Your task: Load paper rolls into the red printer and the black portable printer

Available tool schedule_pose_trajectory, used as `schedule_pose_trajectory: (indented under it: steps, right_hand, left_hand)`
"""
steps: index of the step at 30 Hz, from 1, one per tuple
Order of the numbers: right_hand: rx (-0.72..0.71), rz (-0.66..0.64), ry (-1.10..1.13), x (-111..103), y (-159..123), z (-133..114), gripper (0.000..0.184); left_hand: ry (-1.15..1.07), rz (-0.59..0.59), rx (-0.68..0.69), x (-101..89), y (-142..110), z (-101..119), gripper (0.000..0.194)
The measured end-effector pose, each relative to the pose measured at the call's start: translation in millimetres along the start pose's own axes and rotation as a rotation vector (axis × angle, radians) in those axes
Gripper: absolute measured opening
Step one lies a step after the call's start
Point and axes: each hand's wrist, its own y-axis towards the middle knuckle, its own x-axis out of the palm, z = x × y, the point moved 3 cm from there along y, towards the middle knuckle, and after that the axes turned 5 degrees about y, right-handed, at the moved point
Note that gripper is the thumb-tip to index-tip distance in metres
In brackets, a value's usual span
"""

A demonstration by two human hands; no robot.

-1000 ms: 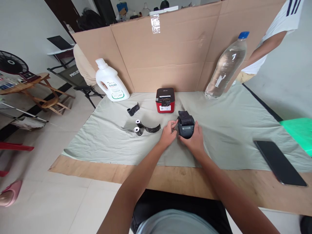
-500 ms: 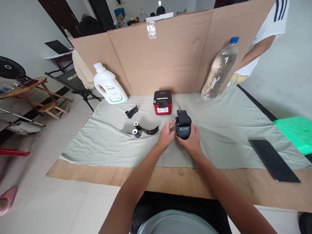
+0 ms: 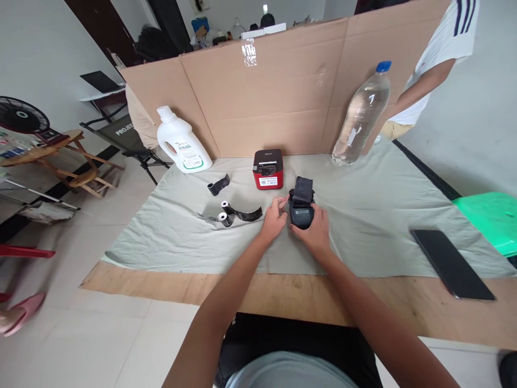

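Observation:
A small dark portable printer (image 3: 301,217) stands on the grey-green cloth in front of me, with a strip of black paper (image 3: 303,188) rising from its top. My right hand (image 3: 317,229) is closed round its right side and near edge. At its left side is my left hand (image 3: 275,218), curled with fingertips against the upper left corner; the exact contact is partly hidden. Just behind stands a red and black printer (image 3: 269,170), dark paper in its slot. Two small rolls (image 3: 225,219) with black tails lie left of my left hand, and another black roll (image 3: 218,185) lies farther back.
A cardboard panel (image 3: 266,102) stands along the back. Before it are a white jug (image 3: 183,143) on the left and a clear bottle with a blue cap (image 3: 363,116) on the right. A dark tablet (image 3: 452,264) and a green bag (image 3: 490,221) are at right. A person's arm (image 3: 428,83) shows behind the panel.
The black strip on the portable printer stands more upright and its lid part has shifted slightly. Both hands keep nearly the same places; the whole view has moved a little.

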Motion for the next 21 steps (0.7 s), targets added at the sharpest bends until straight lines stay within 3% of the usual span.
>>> schedule_pose_trajectory:
  steps: [12,17,21]
  right_hand:
    - [-0.018,-0.008,-0.023,3,-1,4,0.071]
    - [-0.016,-0.024,-0.028,4,-1,5,0.067]
    - [-0.021,-0.001,-0.036,6,-1,7,0.067]
  left_hand:
    - [-0.066,-0.044,-0.159,-0.5,30,5,0.041]
    - [-0.051,-0.018,-0.086,1.9,23,6,0.039]
    - [-0.054,0.060,0.033,3.2,2,8,0.052]
